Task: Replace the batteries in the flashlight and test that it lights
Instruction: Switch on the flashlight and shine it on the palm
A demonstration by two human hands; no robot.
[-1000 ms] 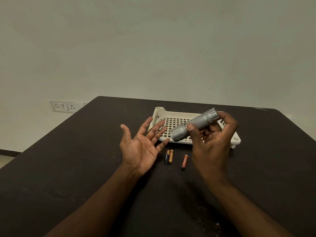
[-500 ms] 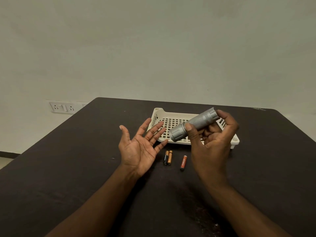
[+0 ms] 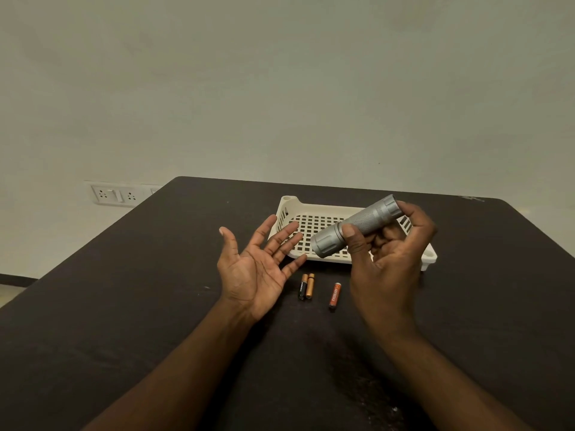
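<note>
Right hand [image 3: 385, 262] up over the table [image 3: 124, 306], thumb and fingers curled round a grey torch [image 3: 357, 227] — thumb across the front of the barrel near the fat head end, fingertips wrapped over the tail cap at the back. Torch tilted, head end lower and to the left, tail higher and to the right, hanging in the air above the near edge of a cream tray [image 3: 314, 213]. Not touching the tray as far as can be told. Left hand [image 3: 258, 265] palm up with fingers spread wide and straight, holding nothing, fingertips just beside the torch head but apart from it. Three batteries down on the table in front of the tray, between the two hands: a black-and-copper pair [image 3: 306, 286] lying side by side and touching, and an orange one [image 3: 334, 296] a bit to the right on its own. No beam visible from the torch. Socket plate [image 3: 116, 194] on the wall past the table's left corner — pale plain wall behind everything.
</note>
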